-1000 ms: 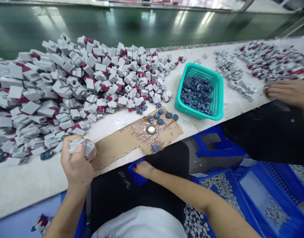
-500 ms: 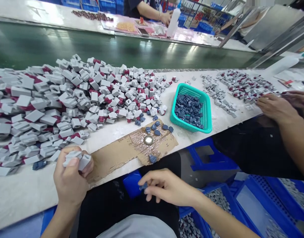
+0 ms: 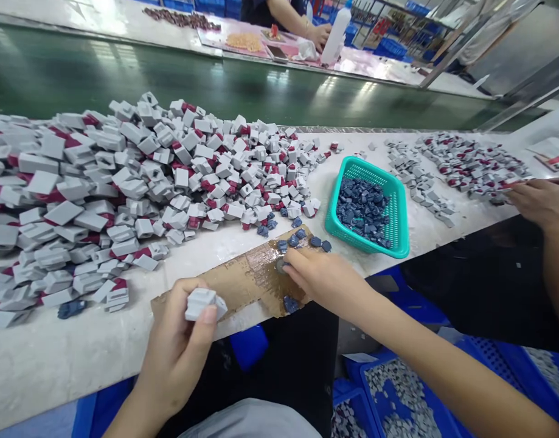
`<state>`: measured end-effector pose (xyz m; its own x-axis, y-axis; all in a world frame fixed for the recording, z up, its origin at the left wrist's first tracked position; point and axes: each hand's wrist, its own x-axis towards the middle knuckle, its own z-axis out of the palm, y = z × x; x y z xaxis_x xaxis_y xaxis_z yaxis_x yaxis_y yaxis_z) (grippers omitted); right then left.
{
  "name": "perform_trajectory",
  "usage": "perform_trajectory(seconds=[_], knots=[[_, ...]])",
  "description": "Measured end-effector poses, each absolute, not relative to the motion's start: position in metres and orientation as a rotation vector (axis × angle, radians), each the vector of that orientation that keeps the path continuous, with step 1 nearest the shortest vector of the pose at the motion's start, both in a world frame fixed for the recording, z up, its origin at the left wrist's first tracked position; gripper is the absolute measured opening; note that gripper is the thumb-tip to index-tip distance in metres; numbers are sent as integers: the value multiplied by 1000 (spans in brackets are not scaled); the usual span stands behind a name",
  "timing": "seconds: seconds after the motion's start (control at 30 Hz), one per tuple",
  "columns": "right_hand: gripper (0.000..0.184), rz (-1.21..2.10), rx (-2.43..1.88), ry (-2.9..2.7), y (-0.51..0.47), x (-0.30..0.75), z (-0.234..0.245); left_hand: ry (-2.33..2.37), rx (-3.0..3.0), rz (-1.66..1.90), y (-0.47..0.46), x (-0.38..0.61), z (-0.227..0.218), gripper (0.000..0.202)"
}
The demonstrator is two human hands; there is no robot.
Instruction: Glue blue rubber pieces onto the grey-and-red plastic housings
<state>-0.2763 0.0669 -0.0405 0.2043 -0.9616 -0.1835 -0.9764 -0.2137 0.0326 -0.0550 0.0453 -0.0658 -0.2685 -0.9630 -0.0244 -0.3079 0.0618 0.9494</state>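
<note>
My left hand holds a grey plastic block with a hollow body above the near end of a glue-stained cardboard sheet. My right hand reaches over the cardboard, its fingertips pinching a small dark blue part at a shiny round glue spot that they partly hide. Several dark blue parts lie along the cardboard's far edge, and another sits near its front. A large heap of grey blocks with red ends spreads left of my hands.
A teal plastic basket of dark blue parts stands on the white bench. A co-worker's hand rests beside a spread of grey-and-red parts. Blue crates sit below right. A green conveyor belt runs behind the bench.
My right hand has moved up from above my lap to the glue spot on the cardboard. My left hand has shifted right with its grey block. The co-worker's hand has moved right.
</note>
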Motion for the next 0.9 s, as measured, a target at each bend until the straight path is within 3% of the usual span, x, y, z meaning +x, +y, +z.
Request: perform_trajectory(seconds=[0.2,0.27,0.4,0.5,0.9], knots=[[8,447,-2336,1799,55,-274,-30,-1901,1265,-1268,39,-59,-63,19],[8,263,-2313,1789,55,-273,-26,-1862,1267,-1378,39,-59,-63,22],[7,-461,-2132,1587,61,-266,-11,-1691,1228,-1637,42,-57,-61,23],[6,-681,-2012,1370,65,-256,-2,-1605,1189,-1702,45,-58,-58,16],[14,-574,-1879,1307,63,-246,-9,-1745,1005,-1605,47,-58,-60,7]])
